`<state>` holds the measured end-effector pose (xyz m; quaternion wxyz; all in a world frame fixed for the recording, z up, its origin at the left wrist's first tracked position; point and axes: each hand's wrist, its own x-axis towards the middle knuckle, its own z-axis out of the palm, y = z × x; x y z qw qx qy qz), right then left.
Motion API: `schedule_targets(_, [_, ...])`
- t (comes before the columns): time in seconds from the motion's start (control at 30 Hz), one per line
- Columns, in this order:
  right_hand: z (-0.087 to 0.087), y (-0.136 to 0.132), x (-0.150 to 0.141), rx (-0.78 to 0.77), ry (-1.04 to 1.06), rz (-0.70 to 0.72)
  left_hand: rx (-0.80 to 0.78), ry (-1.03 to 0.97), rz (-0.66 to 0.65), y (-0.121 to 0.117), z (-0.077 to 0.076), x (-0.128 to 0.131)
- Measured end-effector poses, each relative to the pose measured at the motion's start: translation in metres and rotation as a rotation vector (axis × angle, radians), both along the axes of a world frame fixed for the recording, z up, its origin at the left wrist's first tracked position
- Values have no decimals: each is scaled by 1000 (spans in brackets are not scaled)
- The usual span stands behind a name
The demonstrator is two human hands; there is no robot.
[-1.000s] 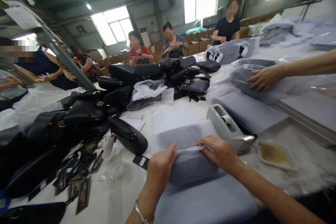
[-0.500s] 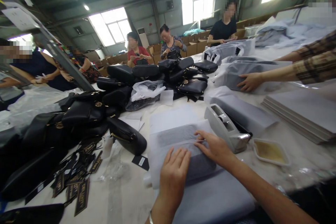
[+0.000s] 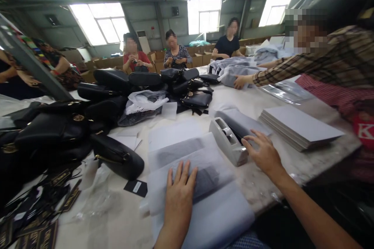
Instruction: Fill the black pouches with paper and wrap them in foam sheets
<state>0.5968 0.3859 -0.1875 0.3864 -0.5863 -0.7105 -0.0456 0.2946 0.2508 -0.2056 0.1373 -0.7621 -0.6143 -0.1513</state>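
A dark flat item wrapped in thin white tissue paper (image 3: 206, 177) lies in front of me, its dark shape showing through. My left hand (image 3: 179, 198) rests flat on this wrap with fingers spread. More white tissue sheets (image 3: 230, 212) lie beneath and nearer to me. To the right of the wrap stands a grey tape dispenser (image 3: 219, 140). My right hand (image 3: 265, 155) hovers at its near end, fingers apart and bent; whether a fingertip touches the dispenser, I cannot tell. Behind the dispenser lies another tissue-wrapped bundle (image 3: 238, 120).
Black handbags (image 3: 52, 130) are heaped at left, with one black bag (image 3: 118, 155) beside the wrap. Tags (image 3: 37, 233) lie front left. A stack of grey boards (image 3: 298, 126) sits right. A co-worker in a plaid sleeve (image 3: 292, 68) handles wrapped bundles (image 3: 233, 72). Others work behind.
My right hand has left the wrapped item and moved right to the tape dispenser's end. My left hand stays on the wrap, fingers wider. The view has turned right; the co-worker's bundles have moved back.
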Motion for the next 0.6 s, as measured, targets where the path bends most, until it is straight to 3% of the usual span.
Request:
schedule_targets(0.17, [-20,15,7,-320,134,5,11,5,5,0,0,1])
schedule_targets(0.3, [-11,20,-1,-416,314,-10,6,-6,0,-1,2,0])
schedule_targets(0.37, [-2,15,-3,-382,392,-27,8,-11,0,-1,2,0])
schedule_targets(0.5, [8,-15,-6,-160,378,-41,22,-19,-10,-1,2,0])
schedule_targets(0.6, [6,-42,-7,-159,430,-54,24,-30,-8,-2,2,0])
